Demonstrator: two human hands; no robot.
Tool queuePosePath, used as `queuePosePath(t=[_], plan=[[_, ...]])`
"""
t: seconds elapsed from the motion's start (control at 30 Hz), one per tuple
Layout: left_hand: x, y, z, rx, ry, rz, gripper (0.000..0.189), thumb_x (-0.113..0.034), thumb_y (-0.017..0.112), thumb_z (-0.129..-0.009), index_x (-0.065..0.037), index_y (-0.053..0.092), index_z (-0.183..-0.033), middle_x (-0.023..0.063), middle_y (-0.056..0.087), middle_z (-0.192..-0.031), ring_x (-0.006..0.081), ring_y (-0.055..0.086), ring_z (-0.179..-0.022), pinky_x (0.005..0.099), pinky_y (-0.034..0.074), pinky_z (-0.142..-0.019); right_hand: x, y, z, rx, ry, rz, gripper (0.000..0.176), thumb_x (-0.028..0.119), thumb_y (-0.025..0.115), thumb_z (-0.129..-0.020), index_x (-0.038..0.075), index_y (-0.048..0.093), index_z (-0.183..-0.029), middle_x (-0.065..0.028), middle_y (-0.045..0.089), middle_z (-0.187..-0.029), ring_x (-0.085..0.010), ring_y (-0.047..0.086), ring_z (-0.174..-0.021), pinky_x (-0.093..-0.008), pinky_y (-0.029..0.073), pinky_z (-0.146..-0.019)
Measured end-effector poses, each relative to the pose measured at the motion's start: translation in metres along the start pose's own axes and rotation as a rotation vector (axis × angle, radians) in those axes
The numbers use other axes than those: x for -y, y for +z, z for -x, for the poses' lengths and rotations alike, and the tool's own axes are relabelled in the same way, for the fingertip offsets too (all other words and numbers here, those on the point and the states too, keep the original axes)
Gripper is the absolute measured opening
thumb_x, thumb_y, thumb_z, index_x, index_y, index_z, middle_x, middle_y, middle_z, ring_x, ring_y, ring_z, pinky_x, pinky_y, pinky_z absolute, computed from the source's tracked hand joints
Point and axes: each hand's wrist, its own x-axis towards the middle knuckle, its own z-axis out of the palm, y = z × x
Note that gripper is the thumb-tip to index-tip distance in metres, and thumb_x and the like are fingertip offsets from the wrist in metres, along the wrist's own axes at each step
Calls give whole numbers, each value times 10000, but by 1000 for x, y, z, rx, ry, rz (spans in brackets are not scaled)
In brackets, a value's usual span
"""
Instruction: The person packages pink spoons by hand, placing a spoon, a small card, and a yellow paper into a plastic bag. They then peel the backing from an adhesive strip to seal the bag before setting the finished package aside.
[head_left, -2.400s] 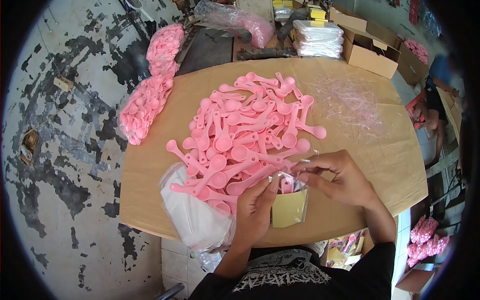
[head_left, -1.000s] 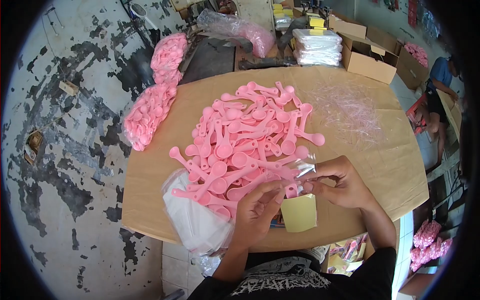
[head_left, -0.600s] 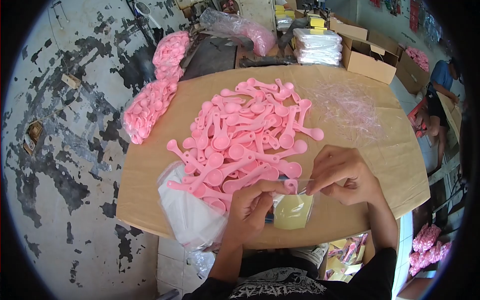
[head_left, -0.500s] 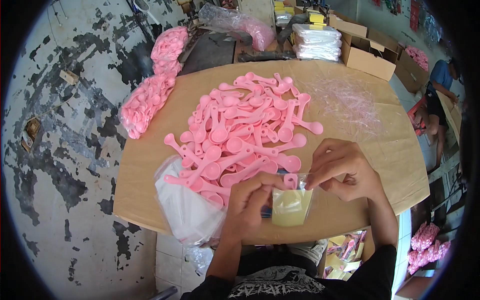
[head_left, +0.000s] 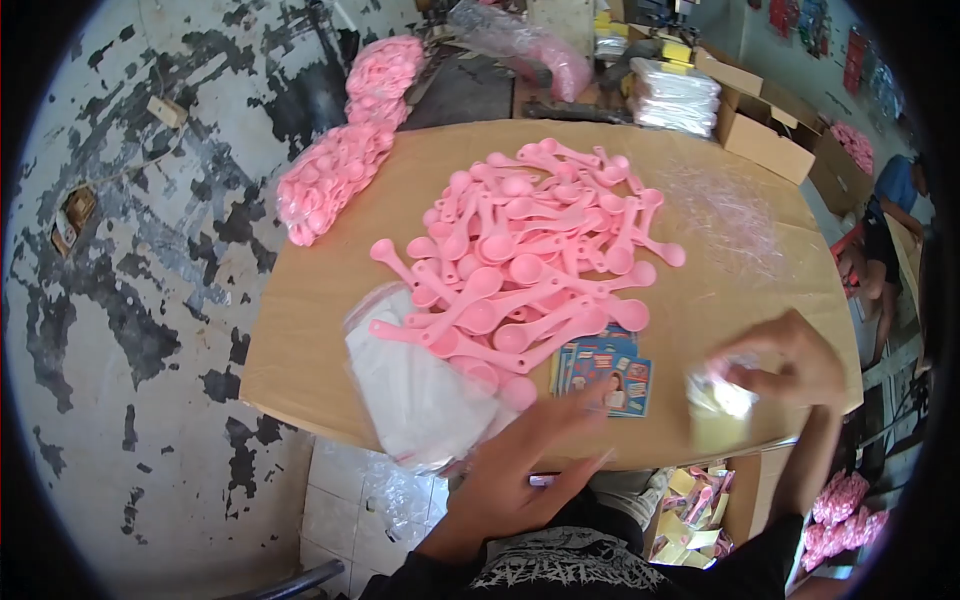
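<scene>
Pinching packet point(head_left: 718, 412) in rt hand point(head_left: 790, 362) grip; lt hand point(head_left: 530, 455) splayed, empty, nr cards point(head_left: 603, 368).

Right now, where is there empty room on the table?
Bare table lies left of the pink spoons, and between them and the right hand holding a packet. The near edge is crowded: white bags, cards, left hand.

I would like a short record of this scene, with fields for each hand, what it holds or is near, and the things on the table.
Left hand: open, fingertips at the printed cards; contact unclear
Right hand: pinches a small clear bag with yellow content, blurred
Table: brown cover
Middle of table: loose pile of pink spoons
Left of cards: white bags in clear plastic, partly under the spoons
</scene>
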Motion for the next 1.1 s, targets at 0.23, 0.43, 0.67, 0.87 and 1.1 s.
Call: queuePosePath(t=[0.23,0.43,0.67,0.87,1.1], plan=[[31,-67,73,-269,-63,-574,217,-21,747,-670,-46,703,-881,93,705,-943,350,642,-954,468,501,-872,53,57,-59,-115,-196,218,149,139,721,-794,54,686,-910,-86,678,-870,-288,641,-824,-395,503,-705],[45,-76,99,-554,-135,-732,308,-53,767,-695,-40,661,-985,148,652,-1091,382,570,-1088,481,461,-926,79,147,-162,-117,-543,347,259,256,691,-831,57,663,-995,-105,589,-869,-287,587,-887,-402,505,-738],[48,-71,111,-730,-64,-535,180,-32,650,-774,10,620,-946,181,654,-969,349,604,-949,453,479,-879,89,185,-242,-101,-652,481,304,302,699,-835,64,647,-1017,-94,594,-964,-278,535,-1006,-415,435,-930],[31,-54,108,-619,-35,273,232,-100,523,-907,77,619,-791,180,646,-744,255,636,-723,351,529,-691,97,151,-236,76,-584,101,303,300,690,-846,57,648,-1023,-102,618,-1024,-286,551,-1015,-410,395,-984],[19,-50,92,-225,-239,469,304,-158,486,-971,96,653,-951,243,669,-953,285,670,-852,351,534,-787,87,173,-248,72,-669,416,308,187,698,-820,75,663,-1104,-89,656,-1024,-252,591,-1022,-425,418,-953]])
